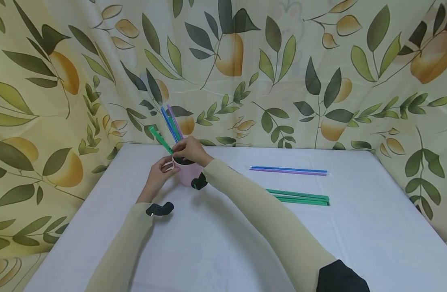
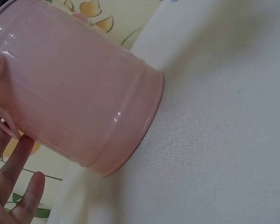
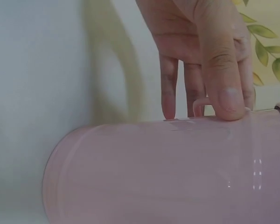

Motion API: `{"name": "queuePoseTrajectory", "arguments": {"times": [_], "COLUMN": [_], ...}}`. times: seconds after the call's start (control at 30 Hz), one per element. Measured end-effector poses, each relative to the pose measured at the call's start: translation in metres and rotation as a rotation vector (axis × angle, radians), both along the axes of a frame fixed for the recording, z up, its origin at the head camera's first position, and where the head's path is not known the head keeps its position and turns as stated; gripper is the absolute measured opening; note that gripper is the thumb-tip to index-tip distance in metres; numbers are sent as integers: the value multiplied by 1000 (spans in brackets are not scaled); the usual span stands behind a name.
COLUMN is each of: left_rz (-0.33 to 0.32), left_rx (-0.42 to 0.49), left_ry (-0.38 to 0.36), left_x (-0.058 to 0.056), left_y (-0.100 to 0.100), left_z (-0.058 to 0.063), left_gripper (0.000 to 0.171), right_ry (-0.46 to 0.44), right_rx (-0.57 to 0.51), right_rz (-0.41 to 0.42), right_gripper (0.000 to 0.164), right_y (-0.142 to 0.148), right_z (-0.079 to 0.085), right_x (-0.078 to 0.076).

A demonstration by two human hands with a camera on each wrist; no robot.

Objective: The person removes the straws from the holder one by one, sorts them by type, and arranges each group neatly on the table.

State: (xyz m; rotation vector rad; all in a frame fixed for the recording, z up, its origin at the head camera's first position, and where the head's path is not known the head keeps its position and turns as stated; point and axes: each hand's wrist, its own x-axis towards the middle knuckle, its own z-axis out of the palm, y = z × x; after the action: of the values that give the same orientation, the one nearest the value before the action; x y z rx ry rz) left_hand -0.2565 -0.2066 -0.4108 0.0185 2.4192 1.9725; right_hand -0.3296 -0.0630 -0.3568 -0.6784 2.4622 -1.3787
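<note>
A pink pot (image 1: 188,174) with a small side handle (image 2: 3,120) stands at the back left of the white table. My left hand (image 1: 160,173) holds its left side, thumb on the wall and fingers behind the handle; in the right wrist view this left hand (image 3: 214,60) shows beyond the pot. Over the mouth, my right hand (image 1: 192,151) has its fingertips at the low end of a green stick (image 1: 160,139) that tilts left, seemingly pinching it. Blue sticks (image 1: 168,125) and a purple stick (image 1: 175,119) stand up behind that hand. The pot's inside is mostly hidden.
Right of the pot, a blue stick (image 1: 289,168) and a purple stick (image 1: 289,172) lie side by side. Nearer me, several green sticks (image 1: 307,198) lie partly behind my right sleeve (image 1: 260,202). A leaf-patterned curtain (image 1: 223,97) hangs behind the table.
</note>
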Motion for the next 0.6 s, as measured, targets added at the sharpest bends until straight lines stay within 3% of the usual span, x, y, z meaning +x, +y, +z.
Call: {"name": "queuePoseTrajectory", "arguments": {"times": [0.27,0.6], "left_rz": [15,7], "left_rx": [5,10], "left_ry": [-5,8], "left_x": [-1,-2], "left_y": [0,0], "left_z": [-2,-3], "left_gripper": [57,55], "right_ry": [-89,-186], "right_rx": [-108,-341], "right_rz": [-52,-128], "right_gripper": [28,30], "right_y": [2,5], "right_z": [-2,-2], "right_x": [-3,-5]}}
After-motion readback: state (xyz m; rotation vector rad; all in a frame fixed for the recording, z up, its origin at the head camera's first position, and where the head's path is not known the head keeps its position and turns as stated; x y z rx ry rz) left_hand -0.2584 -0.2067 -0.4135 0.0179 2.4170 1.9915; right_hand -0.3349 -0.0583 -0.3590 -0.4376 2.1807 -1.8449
